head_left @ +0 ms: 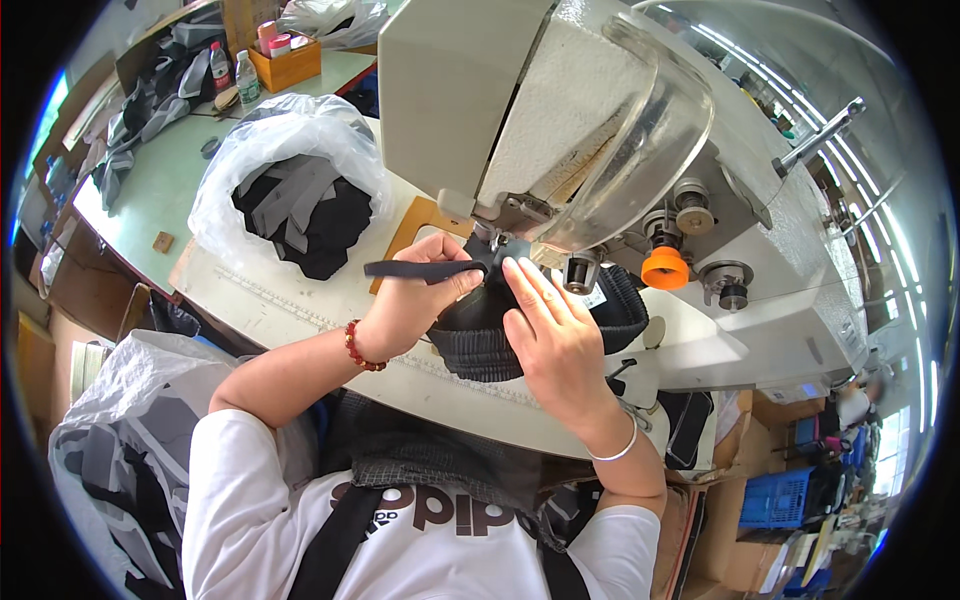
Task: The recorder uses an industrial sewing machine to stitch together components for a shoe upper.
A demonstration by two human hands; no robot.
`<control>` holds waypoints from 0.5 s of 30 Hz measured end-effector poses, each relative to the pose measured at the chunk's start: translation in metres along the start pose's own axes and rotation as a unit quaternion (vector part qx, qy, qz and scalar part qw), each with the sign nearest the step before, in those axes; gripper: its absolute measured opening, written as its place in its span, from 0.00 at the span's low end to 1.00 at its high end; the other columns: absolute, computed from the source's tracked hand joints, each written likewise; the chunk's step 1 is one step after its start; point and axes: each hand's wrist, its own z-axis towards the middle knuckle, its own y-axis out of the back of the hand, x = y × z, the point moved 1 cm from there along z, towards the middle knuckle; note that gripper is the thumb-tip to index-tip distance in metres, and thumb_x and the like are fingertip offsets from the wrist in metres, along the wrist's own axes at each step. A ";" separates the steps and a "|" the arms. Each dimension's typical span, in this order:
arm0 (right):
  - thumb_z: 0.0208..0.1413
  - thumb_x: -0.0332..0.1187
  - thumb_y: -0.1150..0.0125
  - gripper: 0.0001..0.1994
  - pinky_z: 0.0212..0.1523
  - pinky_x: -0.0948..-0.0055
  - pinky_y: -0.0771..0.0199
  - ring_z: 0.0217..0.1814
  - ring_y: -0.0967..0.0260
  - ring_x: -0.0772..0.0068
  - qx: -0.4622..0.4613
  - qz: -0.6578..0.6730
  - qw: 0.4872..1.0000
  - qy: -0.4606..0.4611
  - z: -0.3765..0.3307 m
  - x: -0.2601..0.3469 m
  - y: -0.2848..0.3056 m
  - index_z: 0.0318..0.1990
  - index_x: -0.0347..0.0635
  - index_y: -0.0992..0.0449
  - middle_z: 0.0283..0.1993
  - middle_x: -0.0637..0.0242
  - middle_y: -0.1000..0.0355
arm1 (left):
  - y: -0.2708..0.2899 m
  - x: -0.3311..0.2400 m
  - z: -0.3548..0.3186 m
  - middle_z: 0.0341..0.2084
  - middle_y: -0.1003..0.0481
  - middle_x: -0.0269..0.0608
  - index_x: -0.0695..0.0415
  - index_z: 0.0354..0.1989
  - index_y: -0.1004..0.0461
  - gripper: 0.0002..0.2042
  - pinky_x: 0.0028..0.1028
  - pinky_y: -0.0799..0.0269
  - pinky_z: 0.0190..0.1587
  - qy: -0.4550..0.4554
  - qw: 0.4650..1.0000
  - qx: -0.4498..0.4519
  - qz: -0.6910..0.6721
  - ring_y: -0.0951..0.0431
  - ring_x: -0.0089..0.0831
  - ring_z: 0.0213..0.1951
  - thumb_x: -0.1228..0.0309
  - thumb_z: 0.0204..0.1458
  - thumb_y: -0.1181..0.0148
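My left hand [412, 300] pinches a dark grey fabric strip [410, 270] between thumb and fingers, just left of the needle area. One end of the strip sticks out to the left, and the other lies toward the presser foot [496, 240] of the sewing machine [440, 90]. On the machine bed lies a black garment [478, 352] with a gathered elastic waistband, bunched under both hands. My right hand [555, 345] rests on it with fingers stretched out, their tips close to the presser foot. The exact stitching point is partly hidden by the fingers.
A clear plastic bag [215, 195] of black and grey fabric pieces stands left on the table [265, 305]. An orange knob [665, 268] protrudes from the machine at right. Behind left are a wooden box [287, 68] and bottles [246, 75]. Another bag [100, 400] sits lower left.
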 end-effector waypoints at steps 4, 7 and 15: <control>0.54 0.27 0.36 0.06 0.60 0.55 0.24 0.62 0.25 0.55 0.038 -0.012 0.999 -0.017 -0.004 0.000 -0.002 0.31 0.35 0.27 0.65 0.49 0.25 | -0.004 0.010 0.001 0.32 0.21 0.29 0.61 0.44 0.22 0.10 0.20 0.30 0.29 -0.036 0.999 -0.029 0.002 0.28 0.14 0.29 0.72 0.60 0.28; 0.54 0.28 0.37 0.05 0.55 0.58 0.25 0.68 0.26 0.54 0.053 -0.019 0.998 -0.036 -0.006 0.002 -0.002 0.32 0.36 0.27 0.67 0.49 0.26 | -0.004 0.014 0.005 0.32 0.21 0.29 0.61 0.44 0.22 0.11 0.21 0.29 0.32 -0.092 0.995 -0.034 0.010 0.27 0.14 0.31 0.71 0.59 0.27; 0.53 0.27 0.36 0.06 0.47 0.61 0.25 0.66 0.25 0.54 0.043 -0.018 0.996 -0.071 -0.004 0.014 -0.007 0.30 0.35 0.27 0.66 0.46 0.26 | 0.005 0.009 0.004 0.32 0.20 0.29 0.62 0.41 0.20 0.09 0.19 0.29 0.33 -0.118 0.988 -0.003 0.101 0.27 0.12 0.31 0.74 0.57 0.27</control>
